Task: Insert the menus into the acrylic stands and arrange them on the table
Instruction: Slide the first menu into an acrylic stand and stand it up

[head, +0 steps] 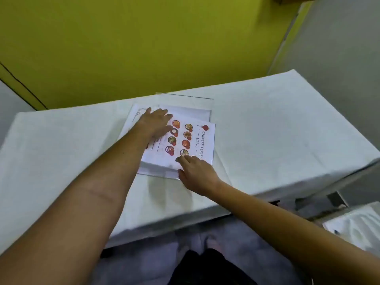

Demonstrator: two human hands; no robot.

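Both hands flat on menu, acrylic stand

A yellow-green wall rises behind; white plastic bag lower right.

Two hands, the left hand and the right hand, lie over one desk. One printed menu shows clearly. At least one clear stand is there; other sheets beneath are too hidden to count.

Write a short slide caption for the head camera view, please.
Left hand and right hand press a white "Chinese Food Menu" sheet on a white-clothed table.
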